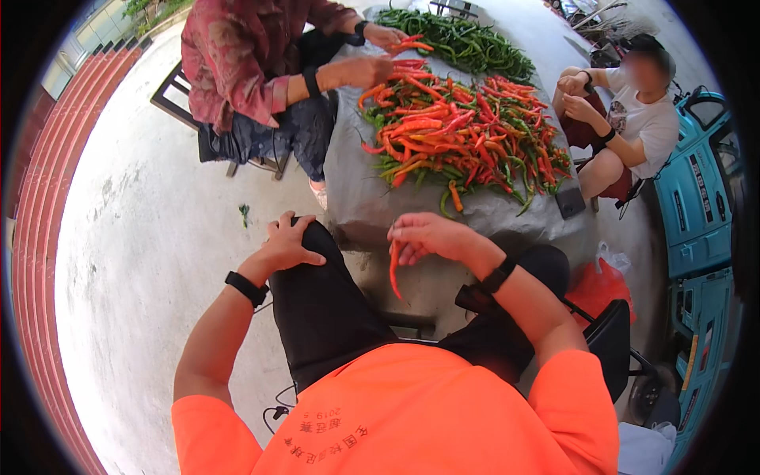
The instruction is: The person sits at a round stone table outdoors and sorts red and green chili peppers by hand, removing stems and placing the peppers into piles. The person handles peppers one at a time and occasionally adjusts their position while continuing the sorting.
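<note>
A long red chili pepper [394,270] hangs tip down from the fingers of my right hand [424,237], just off the near edge of the table. My left hand [291,242] rests on my left knee with its fingers spread, holding nothing. On the table's grey plastic cover [356,184] lies a large heap of red chili peppers [451,127], with orange and green ones mixed in. Behind it is a pile of green chili peppers [469,44]. A co-worker's hands [380,62] hold red peppers at the heap's left side.
A dark phone-like object [570,203] lies at the table's near right corner. Another person [638,119] sits at the right with both hands raised. A red plastic bag [602,288] is on the floor near a black chair [611,338]. A turquoise vehicle [692,190] stands at far right.
</note>
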Available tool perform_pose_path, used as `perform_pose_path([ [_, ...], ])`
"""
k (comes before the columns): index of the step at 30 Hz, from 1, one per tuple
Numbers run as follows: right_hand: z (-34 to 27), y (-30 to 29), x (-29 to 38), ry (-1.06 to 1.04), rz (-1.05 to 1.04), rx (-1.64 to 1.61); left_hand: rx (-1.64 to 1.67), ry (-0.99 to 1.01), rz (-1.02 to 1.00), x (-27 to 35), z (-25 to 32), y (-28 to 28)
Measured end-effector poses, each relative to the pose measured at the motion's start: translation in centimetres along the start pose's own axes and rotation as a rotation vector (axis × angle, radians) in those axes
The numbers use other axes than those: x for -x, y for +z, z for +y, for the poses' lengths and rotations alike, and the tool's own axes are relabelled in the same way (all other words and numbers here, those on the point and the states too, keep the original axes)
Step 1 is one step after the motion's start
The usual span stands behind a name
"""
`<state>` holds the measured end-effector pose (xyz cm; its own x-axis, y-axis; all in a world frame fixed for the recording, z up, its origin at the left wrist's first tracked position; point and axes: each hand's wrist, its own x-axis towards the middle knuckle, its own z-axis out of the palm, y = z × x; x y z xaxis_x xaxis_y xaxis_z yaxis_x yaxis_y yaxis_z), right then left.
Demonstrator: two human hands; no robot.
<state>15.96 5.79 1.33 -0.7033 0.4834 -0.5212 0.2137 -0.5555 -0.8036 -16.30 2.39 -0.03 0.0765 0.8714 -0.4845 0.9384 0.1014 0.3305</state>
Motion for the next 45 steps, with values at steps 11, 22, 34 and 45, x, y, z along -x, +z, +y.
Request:
perform_pose_path([
  [11, -1.6, 1.9, 5.5, -0.728, 0.42, -0.761, 0.571, 0.417, -0.202, 2.9, 11.9, 3.7],
  [22, 3.7, 3.5, 6.4, -0.559, 0.677, -0.13, 0.244, 0.413, 0.939, 6.1, 19.3, 6.1],
  [34, 5.2, 3.8, 8.1, -0.6, 0.614, 0.246, 0.335, 0.618, 0.616, 5.3, 19.2, 9.6],
  [45, 4.4, 3.8, 9.1, -0.529, 0.644, 0.133, 0.693, 0.488, -0.023, 5.5, 17.8, 8.3],
])
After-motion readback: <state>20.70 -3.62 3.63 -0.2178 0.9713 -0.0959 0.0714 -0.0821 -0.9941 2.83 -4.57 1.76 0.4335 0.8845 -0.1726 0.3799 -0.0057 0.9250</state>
